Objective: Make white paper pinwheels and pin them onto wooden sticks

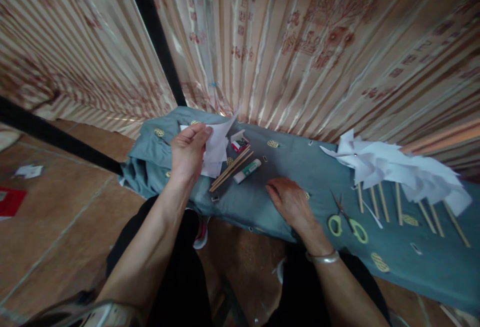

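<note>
Pinched between the thumb and fingers of my left hand (pixel 191 149) is a white paper sheet (pixel 221 137), its far corner lifted. More white paper (pixel 212 168) lies beneath it on the cloth. Low over the cloth, my right hand (pixel 290 199) is closed with the fingers curled under; whether anything is inside cannot be seen. Just left of it lies a white and green glue stick (pixel 247 171). Wooden sticks (pixel 230 171) rest beside the glue stick. Behind them stands a small red box (pixel 240 143) with its white lid up and dark contents inside.
To the right, scissors with green handles (pixel 348 223) lie with blades slightly apart. Past them several white paper pinwheels (pixel 405 169) on wooden sticks overlap in a row. A patterned curtain (pixel 262 42) hangs behind the blue-grey cloth (pixel 292 157). Black poles (pixel 155 32) rise at left.
</note>
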Demonstrator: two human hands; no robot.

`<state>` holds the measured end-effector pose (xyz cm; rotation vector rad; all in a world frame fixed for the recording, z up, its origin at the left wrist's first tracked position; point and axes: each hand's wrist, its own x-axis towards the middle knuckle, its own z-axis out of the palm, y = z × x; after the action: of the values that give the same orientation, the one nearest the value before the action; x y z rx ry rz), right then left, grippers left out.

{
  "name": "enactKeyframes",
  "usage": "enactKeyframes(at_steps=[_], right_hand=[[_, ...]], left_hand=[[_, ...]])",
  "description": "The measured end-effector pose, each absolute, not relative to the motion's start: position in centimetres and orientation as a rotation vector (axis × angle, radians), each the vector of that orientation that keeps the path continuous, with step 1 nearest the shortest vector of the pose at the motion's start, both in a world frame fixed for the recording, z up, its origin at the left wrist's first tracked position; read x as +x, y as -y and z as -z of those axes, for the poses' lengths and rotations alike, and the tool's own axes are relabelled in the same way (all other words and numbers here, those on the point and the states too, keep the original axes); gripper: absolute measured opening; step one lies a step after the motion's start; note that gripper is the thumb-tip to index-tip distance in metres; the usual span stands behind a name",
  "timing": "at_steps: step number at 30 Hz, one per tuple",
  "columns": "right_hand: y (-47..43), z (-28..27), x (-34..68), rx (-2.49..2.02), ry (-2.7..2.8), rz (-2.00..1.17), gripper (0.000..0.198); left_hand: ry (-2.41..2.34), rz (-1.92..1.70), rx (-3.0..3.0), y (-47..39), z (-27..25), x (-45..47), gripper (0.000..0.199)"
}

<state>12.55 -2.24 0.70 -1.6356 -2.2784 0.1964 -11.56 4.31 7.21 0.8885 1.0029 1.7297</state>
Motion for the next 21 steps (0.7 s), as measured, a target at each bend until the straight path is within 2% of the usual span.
enactKeyframes(at_steps=[3, 6, 10, 14, 21], right_hand=[[2.0, -0.8, 13.4, -1.618, 2.013, -0.182, 0.030], [1.9, -1.3, 14.8, -1.615, 1.773, -0.124, 0.050], [2.8, -2.4, 17.0, -1.684, 1.728, 0.097, 0.076], [4.6, -2.3, 18.8, -1.675, 2.002, 0.160, 0.069], [8.0, -0.5, 20.3, -1.625, 2.214, -0.057, 0.048]], left_hand=[[-0.881, -1.658, 0.954, -2.8, -8.0, -8.6, 0.017], [-0.898, -1.446, 1.151, -0.9, -7.5, -5.1, 0.009], [-0.822, -1.204, 1.396, 1.4, -4.8, -1.2, 0.009], [-0.707, -1.078, 1.678, 2.9, -1.8, 0.9, 0.013], [-0.621, -0.929, 1.973, 4.5, 0.6, 2.1, 0.020]])
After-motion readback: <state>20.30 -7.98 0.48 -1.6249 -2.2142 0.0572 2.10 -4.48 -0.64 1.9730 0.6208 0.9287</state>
